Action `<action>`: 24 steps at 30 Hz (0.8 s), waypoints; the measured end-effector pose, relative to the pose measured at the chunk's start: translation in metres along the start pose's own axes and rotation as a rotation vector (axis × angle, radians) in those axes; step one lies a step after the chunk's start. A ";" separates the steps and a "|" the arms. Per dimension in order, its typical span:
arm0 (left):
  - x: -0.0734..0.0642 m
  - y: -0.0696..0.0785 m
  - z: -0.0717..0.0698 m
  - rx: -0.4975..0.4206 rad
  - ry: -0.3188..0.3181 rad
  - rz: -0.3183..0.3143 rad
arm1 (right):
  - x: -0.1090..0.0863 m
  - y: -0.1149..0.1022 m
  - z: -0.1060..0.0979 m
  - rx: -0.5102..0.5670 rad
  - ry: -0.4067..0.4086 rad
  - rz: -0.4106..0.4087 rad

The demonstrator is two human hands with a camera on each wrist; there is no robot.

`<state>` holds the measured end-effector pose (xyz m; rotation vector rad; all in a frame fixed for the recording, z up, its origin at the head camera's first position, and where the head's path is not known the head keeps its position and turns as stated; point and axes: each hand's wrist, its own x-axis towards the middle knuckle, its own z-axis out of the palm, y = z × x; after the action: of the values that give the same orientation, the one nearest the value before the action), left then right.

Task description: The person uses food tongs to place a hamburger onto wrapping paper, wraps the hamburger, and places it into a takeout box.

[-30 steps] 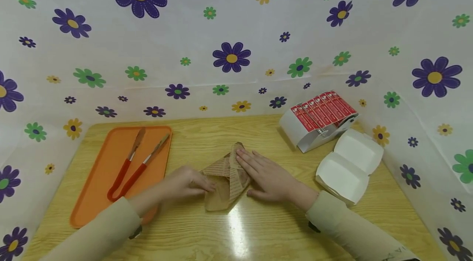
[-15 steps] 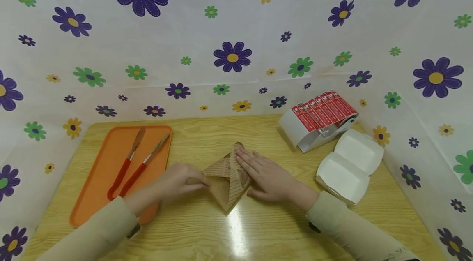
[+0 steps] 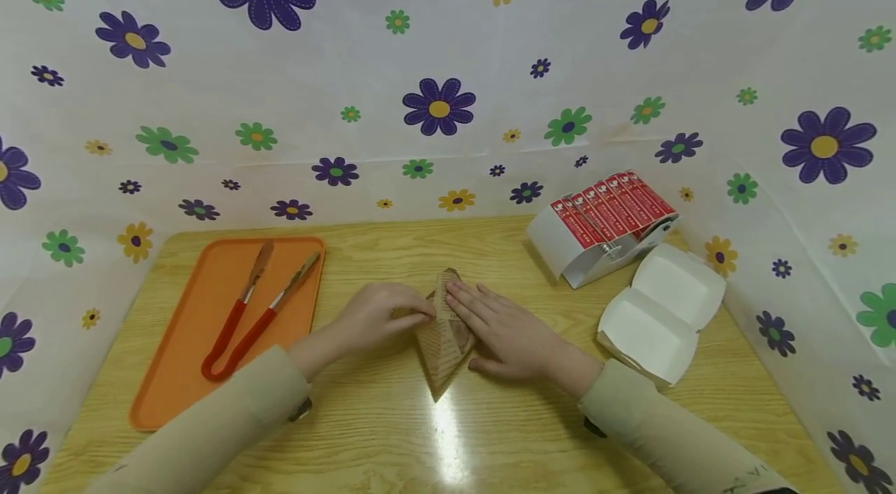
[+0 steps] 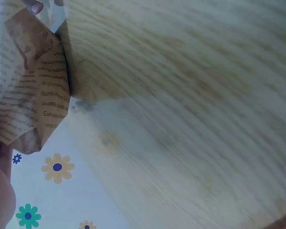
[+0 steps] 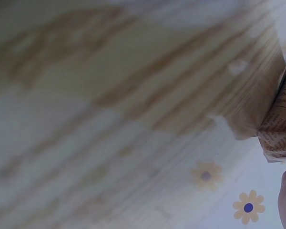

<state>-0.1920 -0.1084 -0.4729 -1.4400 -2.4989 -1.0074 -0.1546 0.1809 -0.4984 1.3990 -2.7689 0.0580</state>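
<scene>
A brown wrapping paper [image 3: 442, 358] with newspaper-style print lies folded to a downward point on the table, in the middle of the head view. My left hand [image 3: 378, 315] pinches its left flap, folded over near the centre. On the right side of the paper, my right hand [image 3: 511, 334] presses flat with straight fingers. What lies inside the folds is hidden. The left wrist view has the printed paper [image 4: 33, 90] at its left edge, above part of the left hand [image 4: 1, 195]. In the right wrist view only a paper corner [image 5: 279, 138] shows at the right.
An orange tray [image 3: 168, 354] on the left bears red-handled tongs [image 3: 234, 331]. At the back right stands a white holder [image 3: 567, 245] with several red-labelled packets [image 3: 616, 206]. An opened white clamshell box [image 3: 651, 334] sits in front of it. A flowered cloth [image 3: 448, 35] surrounds the table [image 3: 364, 439].
My left hand has moved right and up, bringing the paper's lower left flap over towards the centre. The paper is narrower now. My right hand has stayed in place.
</scene>
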 end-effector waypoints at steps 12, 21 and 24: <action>0.001 0.000 -0.003 -0.071 -0.047 -0.079 | 0.000 0.000 0.002 -0.002 0.006 -0.006; 0.018 0.000 0.019 0.028 0.125 -0.091 | -0.001 0.001 0.002 -0.011 0.008 -0.009; 0.022 -0.002 0.026 0.006 0.138 -0.158 | -0.001 0.002 0.001 -0.012 -0.002 -0.006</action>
<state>-0.1993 -0.0780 -0.4862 -1.1431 -2.5443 -1.0834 -0.1552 0.1828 -0.4994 1.4062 -2.7619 0.0401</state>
